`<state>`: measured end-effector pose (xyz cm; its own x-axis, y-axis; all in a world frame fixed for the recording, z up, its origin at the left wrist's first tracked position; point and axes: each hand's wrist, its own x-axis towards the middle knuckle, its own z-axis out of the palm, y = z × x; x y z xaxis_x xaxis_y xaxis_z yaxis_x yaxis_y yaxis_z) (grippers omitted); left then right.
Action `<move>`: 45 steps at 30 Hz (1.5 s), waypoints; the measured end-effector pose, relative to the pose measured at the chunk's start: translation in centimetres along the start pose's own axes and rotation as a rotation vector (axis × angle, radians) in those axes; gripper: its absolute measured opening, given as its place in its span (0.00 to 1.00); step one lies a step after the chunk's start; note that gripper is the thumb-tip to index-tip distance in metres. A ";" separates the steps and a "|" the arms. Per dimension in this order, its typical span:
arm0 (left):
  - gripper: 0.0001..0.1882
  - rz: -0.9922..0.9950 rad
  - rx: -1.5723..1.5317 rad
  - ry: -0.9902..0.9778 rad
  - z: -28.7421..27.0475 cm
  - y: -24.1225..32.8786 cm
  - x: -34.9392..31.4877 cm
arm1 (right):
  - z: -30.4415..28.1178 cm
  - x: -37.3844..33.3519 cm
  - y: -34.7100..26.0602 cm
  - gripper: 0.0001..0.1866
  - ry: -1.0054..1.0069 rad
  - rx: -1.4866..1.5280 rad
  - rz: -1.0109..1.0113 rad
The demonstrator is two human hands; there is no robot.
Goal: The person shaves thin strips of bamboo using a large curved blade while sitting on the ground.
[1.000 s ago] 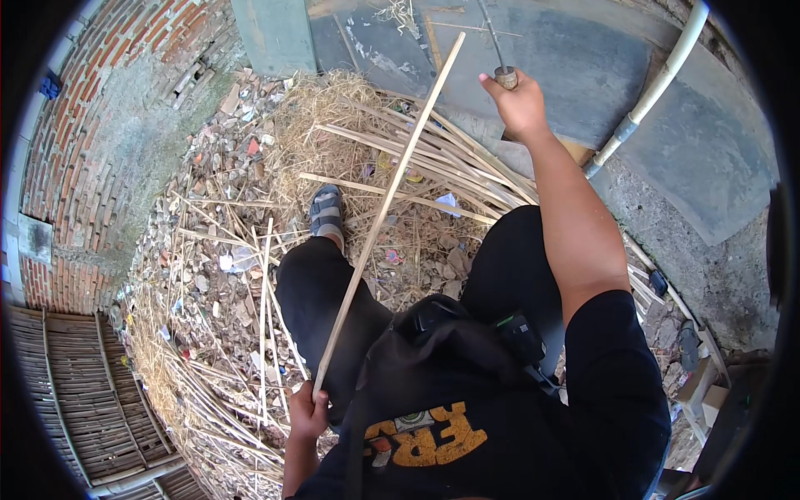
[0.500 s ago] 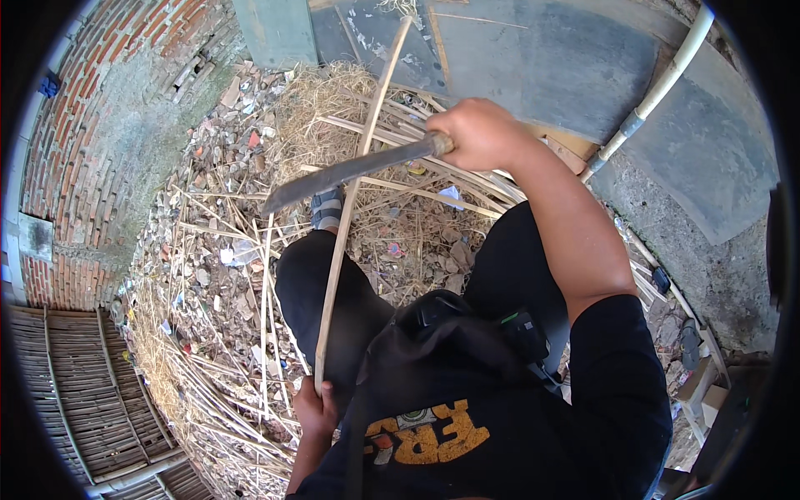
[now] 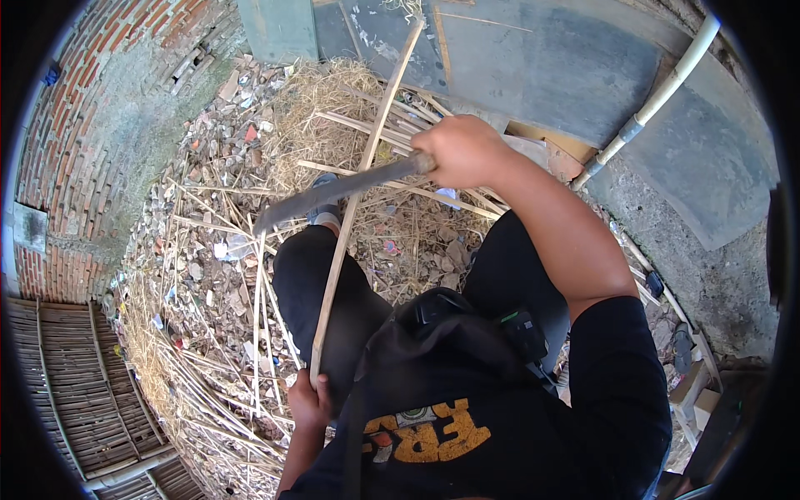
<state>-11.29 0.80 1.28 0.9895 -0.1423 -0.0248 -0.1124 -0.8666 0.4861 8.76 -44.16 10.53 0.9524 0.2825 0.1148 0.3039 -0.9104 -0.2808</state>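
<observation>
A long pale bamboo strip [image 3: 340, 258] slants from my lap up and away toward the far panels. My left hand [image 3: 309, 402] is closed round its near end, beside my left thigh. In my right hand [image 3: 465, 152], closed on the short handle, is a machete [image 3: 337, 193]. Its dark, slightly curved blade points left and lies across the strip about midway along it. Whether the edge bites into the strip or only rests on it, I cannot tell. Under the blade shows my sandalled foot [image 3: 325, 200].
Loose bamboo strips [image 3: 258, 350] lie on rubble at the left, and more [image 3: 400, 125] lie ahead beside a heap of shavings [image 3: 312, 117]. A brick wall [image 3: 108, 125], a slatted bamboo panel [image 3: 75, 375], dark boards [image 3: 550, 67] and a pale pipe [image 3: 658, 96] surround the spot.
The machete and my right hand have moved slightly nearer and left along the strip. The strip's far end has swung a little right, while my left hand has shifted slightly left.
</observation>
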 end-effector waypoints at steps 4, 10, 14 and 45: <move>0.28 -0.003 -0.056 0.006 0.7 -1.0 0.2 | 2.8 1.5 3.7 0.07 0.189 0.260 0.127; 0.29 -0.025 -0.020 -0.067 -1.1 -0.3 0.1 | 1.0 1.4 5.0 0.12 0.157 0.242 0.296; 0.30 -0.050 -0.057 -0.113 -1.8 0.4 0.0 | 0.2 0.6 0.1 0.09 -0.025 0.092 0.119; 0.31 -0.078 -0.101 -0.176 -1.9 1.6 0.3 | 2.5 2.2 1.7 0.13 -0.190 0.207 0.070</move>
<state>-10.97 0.25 3.68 0.9628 -0.1659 -0.2132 -0.0180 -0.8269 0.5621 11.40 -44.35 7.96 0.9530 0.2901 -0.0870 0.2170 -0.8544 -0.4721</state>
